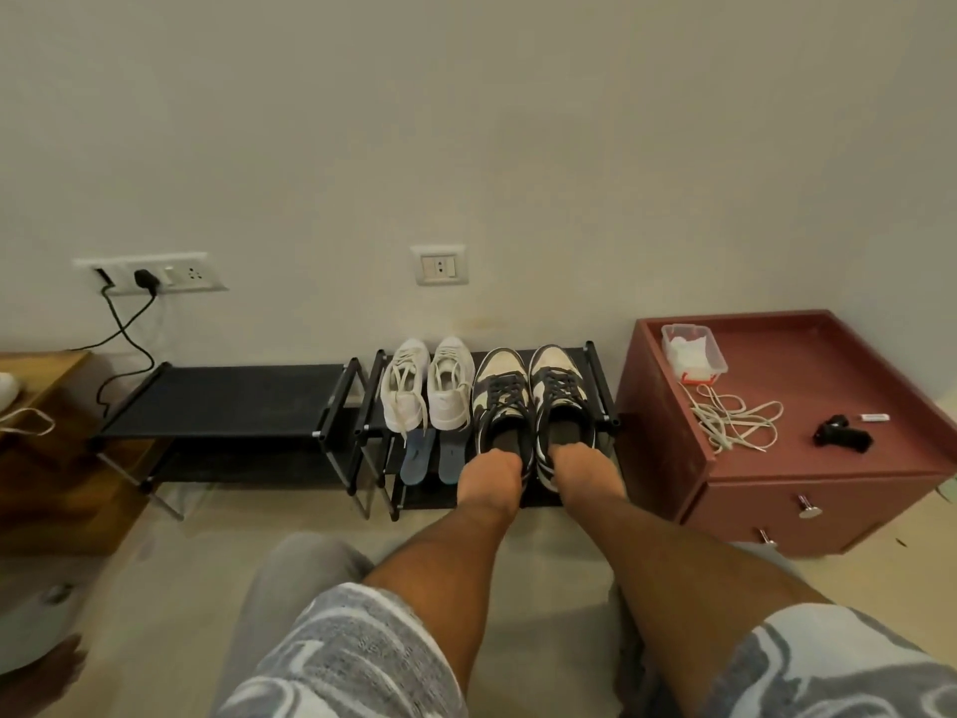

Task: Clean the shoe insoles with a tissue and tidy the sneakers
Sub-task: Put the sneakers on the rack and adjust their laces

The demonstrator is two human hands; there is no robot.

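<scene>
Head view: my left hand and right hand each grip a heel of the black-and-white sneakers on top of the shoe rack. The heels overhang the rack's front edge; I think an uneven push can drop one onto the blue insoles in the rack's lower level.

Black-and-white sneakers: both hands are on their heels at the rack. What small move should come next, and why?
Likely letting go. The left hand and right hand grip the heels of the black-and-white sneakers, which already sit side by side on the rack, toes to the wall, beside the white sneakers. Two blue insoles on the shelf beneath seem to need attention next.
</scene>
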